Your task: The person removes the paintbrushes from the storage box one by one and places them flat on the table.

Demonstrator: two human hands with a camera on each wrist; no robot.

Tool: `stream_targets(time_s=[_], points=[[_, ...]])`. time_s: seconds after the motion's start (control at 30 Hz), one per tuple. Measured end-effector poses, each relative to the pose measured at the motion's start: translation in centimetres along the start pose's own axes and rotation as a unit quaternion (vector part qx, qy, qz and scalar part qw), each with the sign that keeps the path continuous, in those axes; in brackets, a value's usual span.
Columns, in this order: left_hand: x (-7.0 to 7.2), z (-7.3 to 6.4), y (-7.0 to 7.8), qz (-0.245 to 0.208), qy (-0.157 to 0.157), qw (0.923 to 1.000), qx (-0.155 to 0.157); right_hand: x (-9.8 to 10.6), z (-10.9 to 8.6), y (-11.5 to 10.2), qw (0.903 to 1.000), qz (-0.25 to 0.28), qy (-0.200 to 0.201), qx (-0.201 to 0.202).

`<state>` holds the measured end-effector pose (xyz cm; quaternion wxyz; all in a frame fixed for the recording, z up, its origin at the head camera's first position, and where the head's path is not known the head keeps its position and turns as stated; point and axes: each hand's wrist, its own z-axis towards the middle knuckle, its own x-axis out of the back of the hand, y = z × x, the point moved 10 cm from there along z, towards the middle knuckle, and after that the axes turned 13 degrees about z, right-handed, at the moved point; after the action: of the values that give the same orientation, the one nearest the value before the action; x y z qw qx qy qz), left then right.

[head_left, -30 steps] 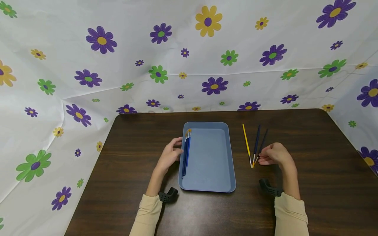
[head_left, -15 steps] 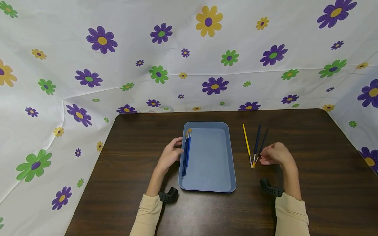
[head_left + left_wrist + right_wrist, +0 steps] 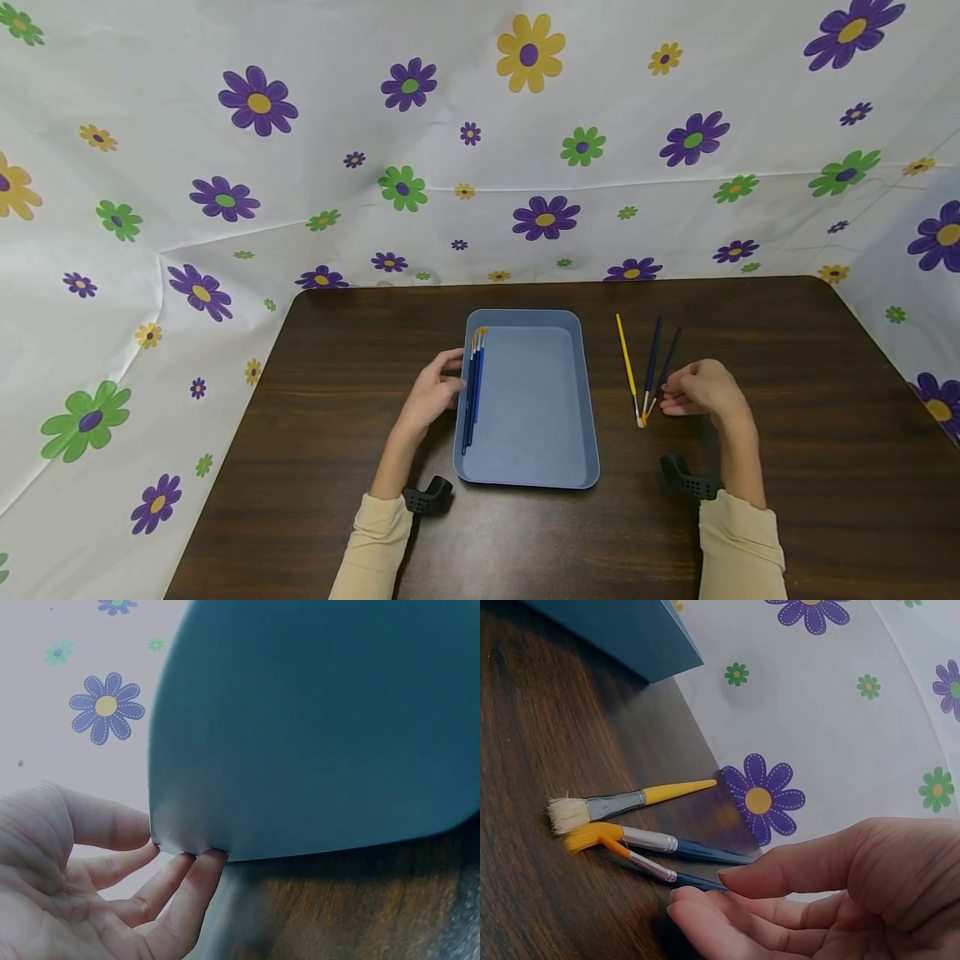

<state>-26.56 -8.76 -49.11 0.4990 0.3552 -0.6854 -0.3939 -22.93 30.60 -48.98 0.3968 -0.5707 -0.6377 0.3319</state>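
Note:
A blue-grey tray (image 3: pixel 532 400) lies on the table, with several dark blue paintbrushes (image 3: pixel 472 392) along its left inner side. At the tray's left side, my left hand (image 3: pixel 429 396) grips the edge. In the left wrist view, my left hand's thumb and fingertips (image 3: pixel 202 866) meet the tray wall (image 3: pixel 300 750). Right of the tray lie a yellow-handled paintbrush (image 3: pixel 626 358) and a dark blue paintbrush (image 3: pixel 652 354). My right hand (image 3: pixel 702 390) pinches a thinner dark blue paintbrush (image 3: pixel 670 354) beside them; its bristles are close to the other brushes' tips, and the fingers hide part of its handle.
Dark wooden table (image 3: pixel 337 350) surrounds the tray. Behind and to the sides hangs a white cloth (image 3: pixel 465 158) printed with flowers. Each wrist bears a black band (image 3: pixel 427 497) under a cream sleeve (image 3: pixel 367 550).
The right hand has shifted very slightly. The left hand, the tray and the brushes look the same.

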Motion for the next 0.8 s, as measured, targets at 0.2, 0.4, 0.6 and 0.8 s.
stream_targets(time_s=[0.2, 0.4, 0.6, 0.8], points=[[0.0, 0.0, -0.1, 0.003, 0.002, 1.0, 0.003, -0.2, -0.1, -0.5, 1.0, -0.007, 0.006, 0.003], [0.1, -0.1, -0.1, 0.0, 0.0, 1.0, 0.001, -0.4, 0.0, -0.6, 0.9999, -0.012, 0.01, 0.003], [0.1, -0.1, 0.0, 0.001, 0.0, 1.0, -0.005, -0.7, -0.1, -1.2, 0.9993, -0.03, 0.011, 0.021], [0.1, -0.1, 0.0, 0.005, 0.001, 1.0, -0.004, -1.3, -0.1, -2.6, 0.9962, -0.04, 0.015, 0.076]])
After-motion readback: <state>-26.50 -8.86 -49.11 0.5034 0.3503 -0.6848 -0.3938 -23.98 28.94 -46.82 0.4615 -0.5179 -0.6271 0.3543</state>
